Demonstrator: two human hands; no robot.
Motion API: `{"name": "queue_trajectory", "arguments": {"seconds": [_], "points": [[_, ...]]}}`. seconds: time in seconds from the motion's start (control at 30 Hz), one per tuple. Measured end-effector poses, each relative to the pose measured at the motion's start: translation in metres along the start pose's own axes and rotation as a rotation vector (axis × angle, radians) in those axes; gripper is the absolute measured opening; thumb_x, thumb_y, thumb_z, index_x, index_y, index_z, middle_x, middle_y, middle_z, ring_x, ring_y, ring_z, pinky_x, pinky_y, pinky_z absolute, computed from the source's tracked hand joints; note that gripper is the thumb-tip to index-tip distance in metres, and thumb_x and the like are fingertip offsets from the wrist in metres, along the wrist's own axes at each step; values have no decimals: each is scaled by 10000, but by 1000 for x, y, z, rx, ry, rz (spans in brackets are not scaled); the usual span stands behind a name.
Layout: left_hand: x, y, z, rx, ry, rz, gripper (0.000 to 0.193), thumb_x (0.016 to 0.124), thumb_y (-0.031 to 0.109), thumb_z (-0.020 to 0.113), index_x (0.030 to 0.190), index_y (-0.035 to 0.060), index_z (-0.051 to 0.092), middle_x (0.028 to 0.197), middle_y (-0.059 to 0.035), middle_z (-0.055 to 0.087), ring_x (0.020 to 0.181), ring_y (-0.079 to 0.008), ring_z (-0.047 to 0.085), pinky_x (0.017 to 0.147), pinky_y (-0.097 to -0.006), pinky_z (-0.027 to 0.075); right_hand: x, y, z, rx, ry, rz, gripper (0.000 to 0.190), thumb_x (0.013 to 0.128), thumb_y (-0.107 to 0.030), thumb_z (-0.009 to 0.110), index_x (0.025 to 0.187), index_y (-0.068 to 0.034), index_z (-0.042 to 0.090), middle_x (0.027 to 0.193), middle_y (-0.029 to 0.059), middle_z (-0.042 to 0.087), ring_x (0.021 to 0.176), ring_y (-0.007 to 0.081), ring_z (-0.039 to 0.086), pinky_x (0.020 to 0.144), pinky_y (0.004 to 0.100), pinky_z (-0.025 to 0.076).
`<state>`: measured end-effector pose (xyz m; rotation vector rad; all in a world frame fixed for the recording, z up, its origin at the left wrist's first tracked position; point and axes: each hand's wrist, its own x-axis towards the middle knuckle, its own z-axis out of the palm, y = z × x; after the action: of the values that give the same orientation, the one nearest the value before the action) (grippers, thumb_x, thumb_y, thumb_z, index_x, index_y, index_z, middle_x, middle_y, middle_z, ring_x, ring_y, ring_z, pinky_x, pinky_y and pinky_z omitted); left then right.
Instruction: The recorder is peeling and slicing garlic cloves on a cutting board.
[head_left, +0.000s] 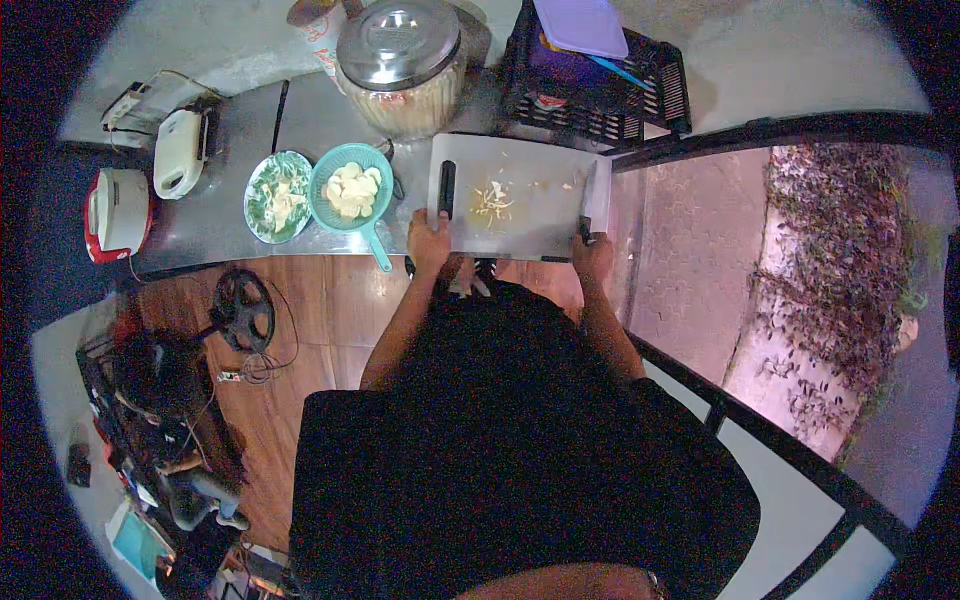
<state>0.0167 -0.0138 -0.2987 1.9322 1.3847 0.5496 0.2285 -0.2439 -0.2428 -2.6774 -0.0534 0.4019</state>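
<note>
A white cutting board (525, 225) lies in front of me at the counter's edge, with small pale shreds (491, 204) scattered on it. My left hand (430, 244) grips its near left corner, beside the black handle slot. At the near right corner is my right hand (592, 255), closed about the board's edge and touching the black handle of a knife (595, 191), whose blade lies along the board's right side. Left of the board, a turquoise plastic strainer (319, 196) holds pale round slices (354, 191). Next to it stands a green-and-white plate (257, 217) with pale pieces on it.
Behind the board stand a large lidded container (405, 101) and a black plastic crate (667, 82). A white sandwich-maker-like appliance (180, 154) and a red-and-white appliance (124, 214) are at the left. Another person (199, 487) sits at lower left, near a floor fan (244, 310).
</note>
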Motion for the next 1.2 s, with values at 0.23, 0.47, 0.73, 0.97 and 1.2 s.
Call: {"name": "queue_trajectory", "arguments": {"seconds": [0.23, 0.47, 0.73, 0.97, 1.2], "points": [[-24, 35, -14, -369, -45, -185, 409, 915, 380, 543, 891, -28, 561, 747, -174, 607, 704, -268, 600, 661, -387, 461, 18, 42, -6, -4, 188, -405, 333, 720, -233, 723, 922, -23, 562, 859, 195, 571, 864, 392, 558, 759, 466, 464], [-53, 17, -10, -501, 25, -225, 392, 945, 351, 521, 856, -26, 576, 641, -96, 566, 595, -137, 504, 559, -324, 425, 19, 49, -33, 395, -91, -446, 192, 801, -103, 635, 954, -8, 570, 917, 148, 574, 894, 260, 560, 785, 352, 457], [-98, 47, -128, -649, -27, -365, 302, 966, 278, 515, 892, 2, 612, 620, 41, 528, 498, -27, 387, 433, -223, 291, -20, 12, -92, 591, -237, -812, 215, 877, -108, 515, 1048, 12, 567, 904, 31, 547, 836, 148, 530, 756, 289, 438], [-133, 32, -232, -635, 225, -473, 286, 973, 300, 503, 767, 106, 545, 604, 79, 435, 518, -7, 352, 444, -205, 252, -72, -70, -89, 611, -349, -680, 258, 888, -90, 523, 1130, -2, 538, 1031, 93, 587, 984, 207, 535, 907, 330, 416], [-131, -40, -330, -618, 666, -549, 307, 961, 324, 526, 752, 98, 527, 624, 70, 427, 531, -17, 345, 459, -219, 252, -182, -197, -33, 447, -693, -978, 323, 893, -80, 561, 1185, 18, 462, 1160, 130, 525, 1128, 187, 492, 980, 320, 374]]}}
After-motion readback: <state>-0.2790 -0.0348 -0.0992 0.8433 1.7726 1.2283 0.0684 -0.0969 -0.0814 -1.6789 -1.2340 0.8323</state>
